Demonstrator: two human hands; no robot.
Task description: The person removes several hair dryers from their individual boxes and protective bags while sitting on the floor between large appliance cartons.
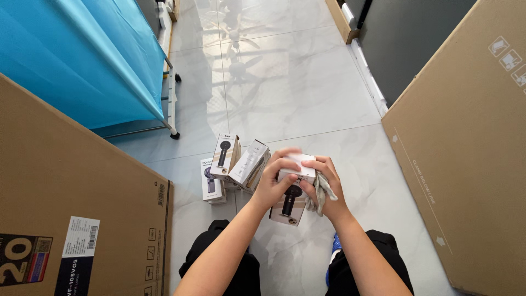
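Left hand (272, 183): closed around the left side of a small white box (292, 193), thumb across its printed front, fingers over the top edge; a firm hold, best kept low on the side so the front stays uncovered.
Right hand (324, 183): fingers curled on the box's top right corner, and a crumpled grey cloth (320, 193) pinched against the palm; the cloth looks loose, so I would bunch it tighter before rubbing any face.
Small white box: held upright above the lap, at the centre of view, clear of the floor (285, 87); its front shows a dark handheld device.
Step in hand, as I judge it: wiping the box; turn it with the left hand, wipe with the right, one face at a time.
Other boxes (235, 161): three alike at 9 o'clock of the held one, on the floor, leaning together; near, not touching it.
Large cartons (471, 164): brown cardboard at 3 and 8 o'clock.
Blue sheet (82, 60): at 10 o'clock, over a frame.
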